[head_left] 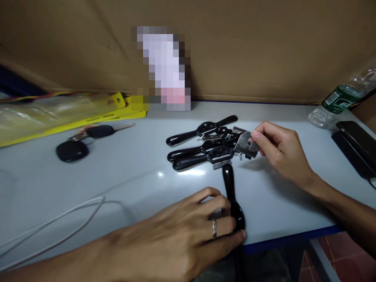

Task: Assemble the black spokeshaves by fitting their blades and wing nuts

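My left hand [205, 229] is closed around the middle of a black spokeshave [230, 186] at the table's front edge. One handle of this spokeshave points away from me; the hand hides part of its body. Between thumb and fingers, my right hand [282, 150] pinches a flat grey metal spokeshave blade [245, 144] with a slot in it. The blade is over the right end of a group of black spokeshaves [189, 159] lying side by side on the table. Small metal screws and plates show among them, and another spokeshave [205, 128] lies at the back of the group.
On the white table [117, 184] lie keys with a black fob [72, 150], yellow-edged plastic packaging [61, 115] and a white cable [79, 209]. A plastic bottle [337, 102] leans at the right near a black phone [358, 137]. Cardboard [249, 47] stands behind, with a pixelated patch before it.
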Demonstrator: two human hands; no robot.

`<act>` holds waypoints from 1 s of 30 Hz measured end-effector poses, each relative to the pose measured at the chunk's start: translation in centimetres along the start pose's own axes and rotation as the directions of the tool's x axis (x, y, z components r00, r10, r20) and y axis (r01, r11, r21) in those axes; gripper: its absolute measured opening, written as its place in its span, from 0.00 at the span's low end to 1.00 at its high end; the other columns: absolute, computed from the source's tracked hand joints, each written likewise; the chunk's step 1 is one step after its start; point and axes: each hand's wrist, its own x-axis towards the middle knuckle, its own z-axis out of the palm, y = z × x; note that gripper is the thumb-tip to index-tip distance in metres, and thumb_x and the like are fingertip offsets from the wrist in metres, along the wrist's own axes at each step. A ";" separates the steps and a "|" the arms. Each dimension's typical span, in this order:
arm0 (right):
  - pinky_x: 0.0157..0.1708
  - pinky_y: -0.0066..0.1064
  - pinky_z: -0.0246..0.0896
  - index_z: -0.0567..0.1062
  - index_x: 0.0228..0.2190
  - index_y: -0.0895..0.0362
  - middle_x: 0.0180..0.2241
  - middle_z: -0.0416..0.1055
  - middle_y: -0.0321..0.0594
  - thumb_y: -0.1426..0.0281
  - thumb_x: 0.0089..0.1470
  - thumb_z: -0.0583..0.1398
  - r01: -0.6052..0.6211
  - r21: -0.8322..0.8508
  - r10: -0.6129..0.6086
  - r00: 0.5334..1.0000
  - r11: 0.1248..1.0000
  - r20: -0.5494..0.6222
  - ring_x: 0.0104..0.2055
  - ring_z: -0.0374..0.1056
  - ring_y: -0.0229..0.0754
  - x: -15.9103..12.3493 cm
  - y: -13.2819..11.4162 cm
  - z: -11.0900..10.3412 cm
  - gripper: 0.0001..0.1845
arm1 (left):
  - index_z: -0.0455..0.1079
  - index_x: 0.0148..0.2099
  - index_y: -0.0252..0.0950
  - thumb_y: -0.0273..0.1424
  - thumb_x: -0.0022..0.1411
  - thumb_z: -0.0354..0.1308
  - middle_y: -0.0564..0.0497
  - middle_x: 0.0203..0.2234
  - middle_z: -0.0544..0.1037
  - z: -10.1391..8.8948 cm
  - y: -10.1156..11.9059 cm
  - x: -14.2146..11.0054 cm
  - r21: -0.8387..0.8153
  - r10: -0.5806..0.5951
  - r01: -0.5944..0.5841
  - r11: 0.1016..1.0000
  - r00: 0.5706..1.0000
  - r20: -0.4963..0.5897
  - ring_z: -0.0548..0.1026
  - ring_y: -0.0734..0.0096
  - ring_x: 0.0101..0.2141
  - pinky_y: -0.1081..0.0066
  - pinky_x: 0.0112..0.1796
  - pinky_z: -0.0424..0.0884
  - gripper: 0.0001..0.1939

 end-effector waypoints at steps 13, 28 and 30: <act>0.27 0.31 0.48 0.69 0.26 0.55 0.20 0.59 0.28 0.67 0.66 0.56 0.005 0.014 -0.005 0.999 1.000 0.043 0.23 0.53 0.33 0.0 -0.1 0.0 0.15 | 0.69 0.59 0.36 0.25 0.75 0.48 0.49 0.38 0.78 0.8 -1.3 -0.1 0.317 -0.116 0.158 0.935 0.982 -0.148 0.73 0.64 0.37 0.66 0.38 0.68 0.15; 0.32 0.31 0.55 0.70 0.28 0.55 0.25 0.69 0.32 0.69 0.66 0.55 0.103 -0.040 -0.094 0.977 0.994 0.194 0.27 0.62 0.35 -1.1 0.1 1.4 0.13 | 0.66 0.35 0.36 0.46 0.78 0.37 0.51 0.25 0.73 0.5 -3.5 -0.8 0.491 -0.334 0.357 0.794 0.932 -0.138 0.72 0.66 0.25 0.68 0.26 0.65 0.26; 0.31 0.31 0.54 0.70 0.29 0.55 0.25 0.70 0.33 0.70 0.67 0.55 0.165 -0.103 -0.150 0.979 0.981 0.136 0.27 0.62 0.36 -1.2 -0.1 1.0 0.13 | 0.66 0.36 0.36 0.46 0.78 0.37 0.51 0.26 0.73 0.4 -3.6 -0.8 0.466 -0.332 0.355 0.810 0.934 -0.135 0.73 0.66 0.26 0.68 0.27 0.65 0.26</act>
